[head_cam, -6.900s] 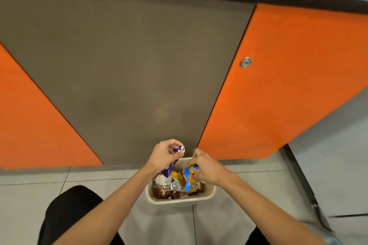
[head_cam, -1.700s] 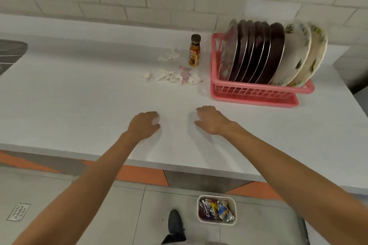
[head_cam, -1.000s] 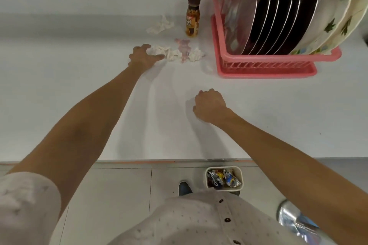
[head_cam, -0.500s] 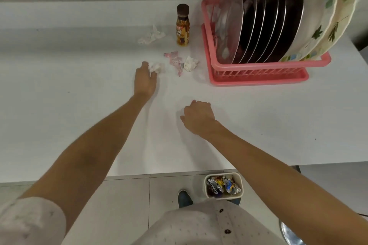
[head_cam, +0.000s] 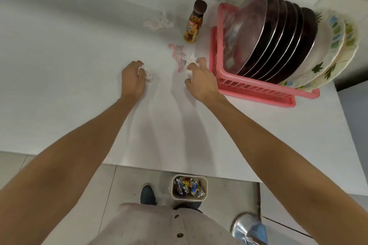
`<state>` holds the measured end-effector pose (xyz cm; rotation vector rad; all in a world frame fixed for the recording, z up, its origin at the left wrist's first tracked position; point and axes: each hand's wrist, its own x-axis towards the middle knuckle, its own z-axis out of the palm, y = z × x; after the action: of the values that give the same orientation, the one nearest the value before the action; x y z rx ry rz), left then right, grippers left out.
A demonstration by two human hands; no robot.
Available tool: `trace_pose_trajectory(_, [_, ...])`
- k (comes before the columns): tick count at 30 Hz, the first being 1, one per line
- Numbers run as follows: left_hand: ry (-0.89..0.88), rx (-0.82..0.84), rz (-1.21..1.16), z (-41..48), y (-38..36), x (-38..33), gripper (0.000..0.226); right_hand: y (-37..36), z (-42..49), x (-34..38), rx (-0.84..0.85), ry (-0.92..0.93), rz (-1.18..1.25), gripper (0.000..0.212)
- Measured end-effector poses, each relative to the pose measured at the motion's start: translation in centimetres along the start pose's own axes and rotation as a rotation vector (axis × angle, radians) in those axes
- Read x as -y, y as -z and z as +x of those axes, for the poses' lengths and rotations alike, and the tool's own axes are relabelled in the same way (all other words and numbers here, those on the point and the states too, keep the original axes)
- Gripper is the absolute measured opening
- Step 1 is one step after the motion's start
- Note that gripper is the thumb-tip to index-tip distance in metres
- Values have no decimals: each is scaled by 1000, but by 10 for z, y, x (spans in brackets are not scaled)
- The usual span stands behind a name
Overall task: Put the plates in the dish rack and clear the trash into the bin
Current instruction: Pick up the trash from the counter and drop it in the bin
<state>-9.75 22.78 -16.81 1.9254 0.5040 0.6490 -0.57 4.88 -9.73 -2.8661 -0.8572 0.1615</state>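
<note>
Two-handed now. Has brought right grip (head_cam: 202, 81) forward from mid-table to white scrap (head_cam: 191, 62) beside rack (head_cam: 253, 87), fingers spread over it, touching. Holds tissue (head_cam: 147, 72) in curled left grip (head_cam: 133, 80), low over table (head_cam: 59, 65). Leaves wrapper (head_cam: 177, 53), far tissue (head_cam: 157, 23) and bottle (head_cam: 194, 24). Finds plates (head_cam: 278, 36) already racked. Points to another drop into bin (head_cam: 188, 198) below.

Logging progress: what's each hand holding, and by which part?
Left hand grips a crumpled white tissue wad, fingers curled round its left side. Right hand touches a white paper scrap; grip unclear.
</note>
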Motion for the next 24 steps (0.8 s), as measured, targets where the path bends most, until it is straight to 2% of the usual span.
trace_pose_trajectory(4, [78,18,-1,2,0,6,19,-14,31,-6,82,-66,16,59])
trace_pose_trajectory(7, [126,17,18,5,-1,8,33,-22,47,-12,125,-81,3,44])
trace_pose_trajectory(10, [133,23,99,7,-4,8,43,-27,48,-10,92,-96,-33,31])
trace_pose_trajectory(13, [133,40,202,9,-5,9,32,-32,40,-8,45,-107,-17,31])
trace_pose_trajectory(18, [109,36,168,8,-4,7,3,-37,12,-7,2,-193,152,24])
trace_pose_trajectory(21, [74,8,117,6,-3,8,20,-43,-17,-13,-69,-179,398,9])
trace_pose_trajectory(24, [16,14,168,4,-8,13,27,-53,-46,-21,-148,-130,495,12])
